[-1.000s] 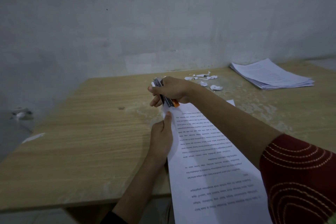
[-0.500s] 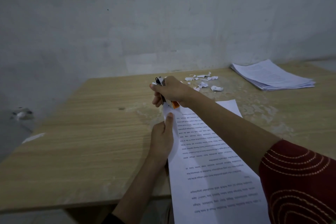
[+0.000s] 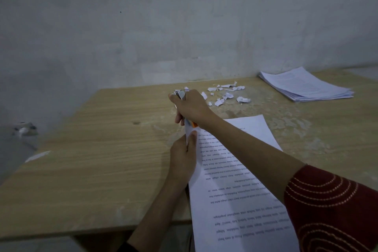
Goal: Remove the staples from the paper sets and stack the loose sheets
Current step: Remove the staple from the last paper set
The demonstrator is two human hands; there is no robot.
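Paper set [image 3: 235,180] lies across the table's [image 3: 92,149] near edge, overhanging it. The left hand [image 3: 183,161] pinches its left margin, thumb on top, likely to brace the sheets. Just beyond that thumb, the right hand [image 3: 191,108] curls tight round a staple tool [image 3: 181,94], whose orange end is at the sheets' corner. Torn scraps [image 3: 225,94] and the loose stack [image 3: 304,86] sit toward the far right corner.

The person wore a dark red right sleeve [image 3: 331,210] stitched with pale concentric arcs, ending near the elbow; the left sleeve [image 3: 127,248] (just its edge showed at the frame's bottom) looked black. The left hand [image 3: 183,161] and right hand [image 3: 190,106] were bare.
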